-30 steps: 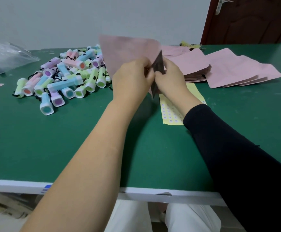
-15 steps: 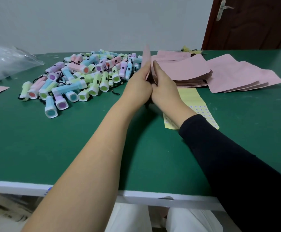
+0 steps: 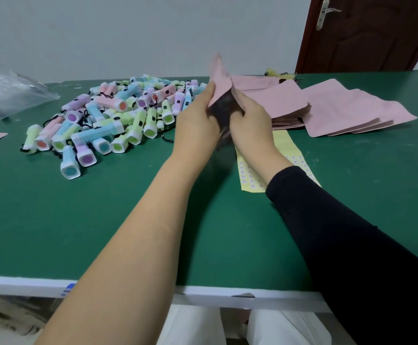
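— Pink, thin and film-like: so the pink pouch (image 3: 220,78) is judged. Where is it held?

— It is held up off the table, between the two hands. One wall is pinched by the left hand (image 3: 196,120), the other by the right hand (image 3: 251,119). The fingers of both are curled onto the edges of the mouth, and a dark lining is shown in the gap between them.

— How is it expected to handle?

— Very light and limp, and probably slick on the outside. It could be creased or crumpled if squeezed. It is best taken at the two edges of the mouth, near the corners, with a light pinch, so that the walls can be parted without strain on a seam.

— What is found outward from the fingers?

— Just beyond the left fingertips a heap of pastel torches (image 3: 118,115) is piled. Beyond the right fingertips a stack of pouches (image 3: 281,103) is laid, with more pouches (image 3: 352,108) fanned out farther right. Beneath the right wrist a yellow sticker sheet (image 3: 251,175) is spread on the green table (image 3: 78,220). Far to the left of the left fingers, a clear plastic bag (image 3: 6,95) is seen.
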Demonstrator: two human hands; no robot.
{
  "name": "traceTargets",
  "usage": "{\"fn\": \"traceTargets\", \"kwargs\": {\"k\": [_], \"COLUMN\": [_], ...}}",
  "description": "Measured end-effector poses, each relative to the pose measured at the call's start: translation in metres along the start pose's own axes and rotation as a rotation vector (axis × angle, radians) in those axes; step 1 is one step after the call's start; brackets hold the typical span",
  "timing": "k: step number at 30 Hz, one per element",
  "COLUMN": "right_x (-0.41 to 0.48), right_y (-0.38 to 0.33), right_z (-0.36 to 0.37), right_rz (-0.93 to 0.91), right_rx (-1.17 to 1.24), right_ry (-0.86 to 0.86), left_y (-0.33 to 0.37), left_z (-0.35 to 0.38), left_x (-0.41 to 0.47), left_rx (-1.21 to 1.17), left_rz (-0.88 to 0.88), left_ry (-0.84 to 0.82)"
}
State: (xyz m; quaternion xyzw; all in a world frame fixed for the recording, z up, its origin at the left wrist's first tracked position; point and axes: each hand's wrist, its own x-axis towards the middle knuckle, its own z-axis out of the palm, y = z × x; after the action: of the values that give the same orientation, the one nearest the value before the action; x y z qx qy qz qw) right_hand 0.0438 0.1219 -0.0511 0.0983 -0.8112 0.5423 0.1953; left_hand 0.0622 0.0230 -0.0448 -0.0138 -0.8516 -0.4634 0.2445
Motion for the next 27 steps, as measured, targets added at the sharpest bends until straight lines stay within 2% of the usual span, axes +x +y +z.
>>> {"fn": "traceTargets", "kwargs": {"k": [4,7,9,13,16,19,23,25,27], "right_x": [0.006,0.001,0.001,0.005,-0.001,-0.001,0.002,0.002,0.002], "right_y": [0.002,-0.002,0.000,0.001,-0.004,-0.003,-0.002,-0.002,-0.005], "right_z": [-0.009,0.000,-0.001,-0.015,-0.002,-0.002,-0.011,-0.008,-0.008], "right_rz": [0.083,0.018,-0.006,0.027,-0.011,-0.006,0.059,0.050,0.036], "right_rx": [0.020,-0.078,-0.130,-0.060,-0.091,-0.139,-0.051,-0.081,-0.049], "right_ry": [0.019,-0.044,-0.074,-0.009,-0.025,-0.079,-0.020,-0.055,-0.027], "left_y": [-0.003,-0.001,-0.005,-0.008,0.002,0.004,0.002,0.005,0.011], "left_z": [-0.011,0.002,0.002,-0.015,-0.004,-0.001,-0.007,-0.004,-0.002], "left_x": [0.005,-0.003,-0.004,0.004,-0.001,-0.002,0.001,-0.001,-0.004], "left_rx": [-0.075,0.015,0.035,-0.133,-0.176,-0.237,-0.385,-0.284,-0.252], "left_rz": [-0.100,-0.071,-0.052,-0.172,-0.151,-0.149,-0.263,-0.207,-0.118], "left_ry": [0.075,-0.080,-0.098,-0.002,-0.067,-0.062,-0.081,-0.155,-0.091]}}
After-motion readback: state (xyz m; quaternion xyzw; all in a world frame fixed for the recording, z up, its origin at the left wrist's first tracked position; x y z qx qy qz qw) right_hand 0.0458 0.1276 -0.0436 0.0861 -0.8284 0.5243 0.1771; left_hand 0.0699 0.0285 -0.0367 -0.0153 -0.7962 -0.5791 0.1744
